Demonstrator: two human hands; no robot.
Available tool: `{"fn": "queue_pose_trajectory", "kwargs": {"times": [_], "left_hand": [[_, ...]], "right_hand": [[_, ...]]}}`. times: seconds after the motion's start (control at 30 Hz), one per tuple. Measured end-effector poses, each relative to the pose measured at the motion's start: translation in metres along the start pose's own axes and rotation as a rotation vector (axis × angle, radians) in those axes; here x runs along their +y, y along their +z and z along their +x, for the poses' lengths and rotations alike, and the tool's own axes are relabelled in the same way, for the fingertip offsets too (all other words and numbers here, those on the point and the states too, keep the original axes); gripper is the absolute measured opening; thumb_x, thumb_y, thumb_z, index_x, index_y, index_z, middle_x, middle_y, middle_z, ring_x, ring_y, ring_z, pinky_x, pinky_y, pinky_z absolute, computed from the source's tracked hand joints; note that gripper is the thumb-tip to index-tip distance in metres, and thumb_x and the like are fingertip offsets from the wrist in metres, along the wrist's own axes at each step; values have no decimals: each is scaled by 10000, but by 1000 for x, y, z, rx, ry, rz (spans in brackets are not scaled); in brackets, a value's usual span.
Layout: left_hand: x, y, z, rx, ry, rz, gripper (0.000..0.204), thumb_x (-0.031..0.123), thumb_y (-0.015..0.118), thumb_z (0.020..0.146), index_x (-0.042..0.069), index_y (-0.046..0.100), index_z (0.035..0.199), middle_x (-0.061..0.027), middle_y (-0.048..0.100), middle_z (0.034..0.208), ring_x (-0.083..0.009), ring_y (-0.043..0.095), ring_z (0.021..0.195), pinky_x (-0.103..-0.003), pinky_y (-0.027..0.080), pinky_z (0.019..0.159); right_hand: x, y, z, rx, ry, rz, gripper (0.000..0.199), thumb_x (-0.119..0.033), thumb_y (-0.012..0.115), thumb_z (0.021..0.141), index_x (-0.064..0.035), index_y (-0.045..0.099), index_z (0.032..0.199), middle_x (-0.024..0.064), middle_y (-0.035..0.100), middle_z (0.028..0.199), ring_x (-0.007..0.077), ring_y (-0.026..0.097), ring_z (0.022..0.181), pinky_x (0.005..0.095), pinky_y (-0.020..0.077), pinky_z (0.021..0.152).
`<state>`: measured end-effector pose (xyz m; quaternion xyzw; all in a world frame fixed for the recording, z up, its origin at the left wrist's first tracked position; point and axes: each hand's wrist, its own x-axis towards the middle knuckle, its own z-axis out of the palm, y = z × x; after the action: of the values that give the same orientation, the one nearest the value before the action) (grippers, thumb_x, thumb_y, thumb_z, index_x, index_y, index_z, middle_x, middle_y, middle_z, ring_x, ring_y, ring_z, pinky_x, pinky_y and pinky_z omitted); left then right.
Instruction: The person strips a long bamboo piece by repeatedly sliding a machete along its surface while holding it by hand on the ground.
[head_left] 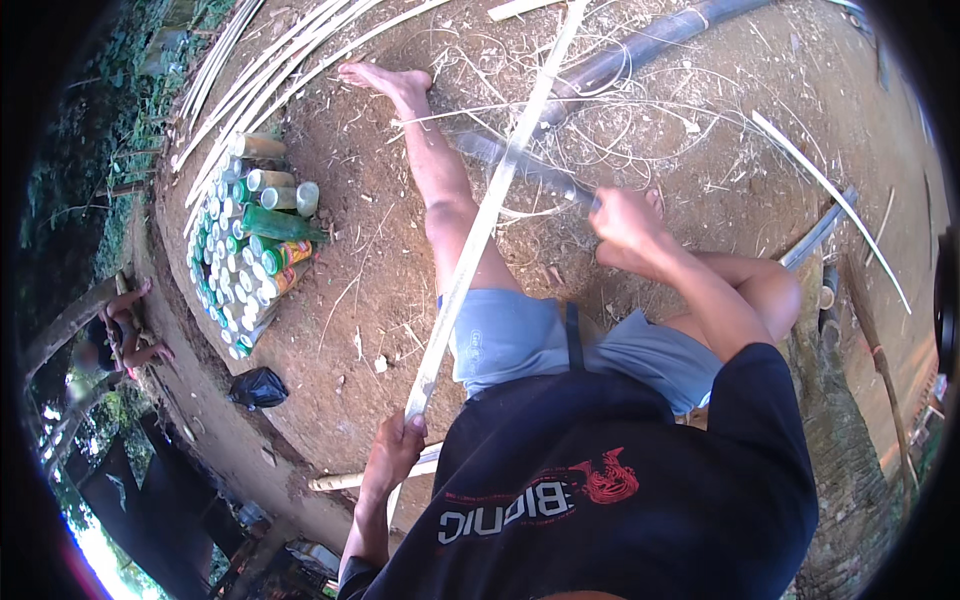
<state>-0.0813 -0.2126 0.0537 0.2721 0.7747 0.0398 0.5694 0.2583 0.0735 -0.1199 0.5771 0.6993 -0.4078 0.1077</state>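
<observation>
A long pale strip (pixel 467 265), likely split bamboo, slants from beside my hip up past the top edge, crossing over my outstretched leg. Low on it, my left hand (pixel 392 455) is closed round the strip, thumb on its upper face. My right hand (pixel 628 230) is closed on the handle of a large knife (pixel 550 178), held in front of my bent knee. The blade points left and is smeared by motion. It meets the strip in view; whether it touches cannot be told. A thin peeled sliver (pixel 450 116) runs across the strip near the blade.
Curly shavings (pixel 660 130) litter the dirt around a dark pole (pixel 650 45). Several pale strips (pixel 270 75) lie at upper left, above a heap of bottles and cans (pixel 240 250). A black plastic bag (pixel 259 388) lies below. Another person (pixel 125 335) sits far left; a log (pixel 835 430) lies right.
</observation>
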Motion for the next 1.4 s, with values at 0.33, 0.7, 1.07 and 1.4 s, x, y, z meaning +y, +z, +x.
{"fn": "queue_pose_trajectory", "kwargs": {"times": [0.33,0.7,1.07,1.4], "left_hand": [[-4,-18,-14,7,-24,16,396,369,490,1013,41,548,800,22,458,574,-62,433,513,-268,361,458],[-18,-40,-8,1,-72,17,397,358,495,1005,18,562,809,-17,518,585,-91,494,528,-289,405,479],[-84,-27,-6,3,-50,26,369,370,530,996,36,557,840,-41,514,568,-138,464,513,-336,390,489],[-93,-7,1,248,35,582,267,240,533,968,-10,602,1033,-268,616,685,-478,612,682,-565,451,602]], "right_hand": [[-9,-3,25,-72,-103,-115,173,-146,575,887,-77,648,1028,55,612,618,183,610,551,390,504,508],[15,-5,78,37,-293,-402,234,-177,614,801,-79,687,1002,97,619,573,245,620,515,443,525,553],[74,23,98,260,188,140,247,-227,660,825,-18,635,954,166,668,730,280,674,673,397,520,619],[12,22,26,-64,488,1389,244,-185,695,873,-107,477,796,-28,457,579,94,466,471,259,359,374]]}}
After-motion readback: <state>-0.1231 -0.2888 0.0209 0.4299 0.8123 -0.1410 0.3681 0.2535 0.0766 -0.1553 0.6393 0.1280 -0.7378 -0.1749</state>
